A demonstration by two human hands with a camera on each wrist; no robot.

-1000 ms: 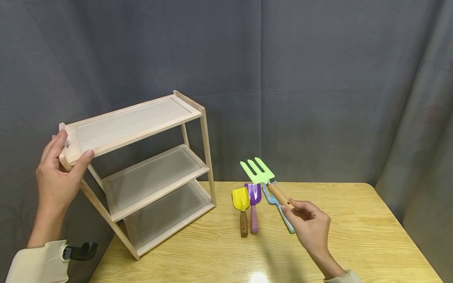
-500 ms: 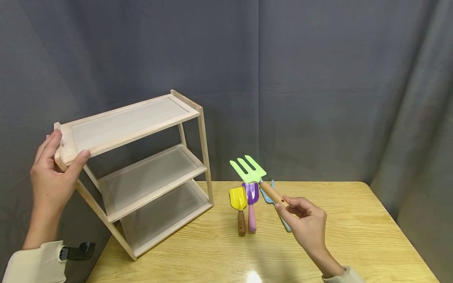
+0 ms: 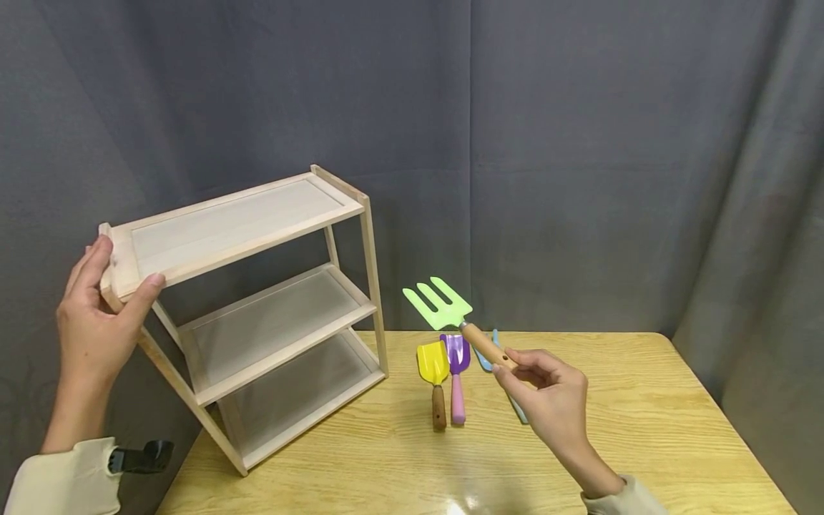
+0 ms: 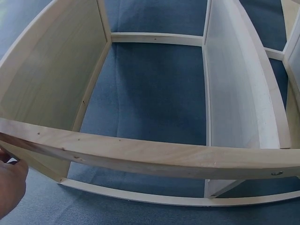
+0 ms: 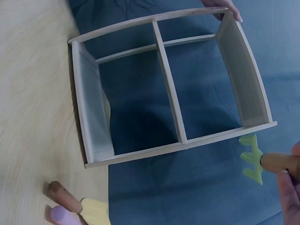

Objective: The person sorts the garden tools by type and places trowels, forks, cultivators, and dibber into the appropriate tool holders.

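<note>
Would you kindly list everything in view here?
shelf: 1, pale wood, on the left
fork: 1, green, wooden-handled, held up
yellow shovel: 1, brown-handled, right of the shelf
purple shovel: 1, pink-handled, beside the yellow one
partly hidden tool: 1, blue, right of the shovels
table: 1, yellowish wood, below
curtain: count unclear, grey, behind
sleeves: 2, cream, both arms
strap: 1, black, left sleeve
left hand: 1, gripping the shelf
right hand: 1, holding the fork

Head view: even, moderate light, fairly sharp; curtain [image 3: 579, 143] dim. White glare on tabletop [image 3: 360, 450] at bottom edge, faint soft shadow beside it; shine on purple scoop [image 3: 458, 352]. Wrist views: bluish cast, softer detail; right one washed out. Shelf [image 4: 140, 154] bowed by lens distortion.
</note>
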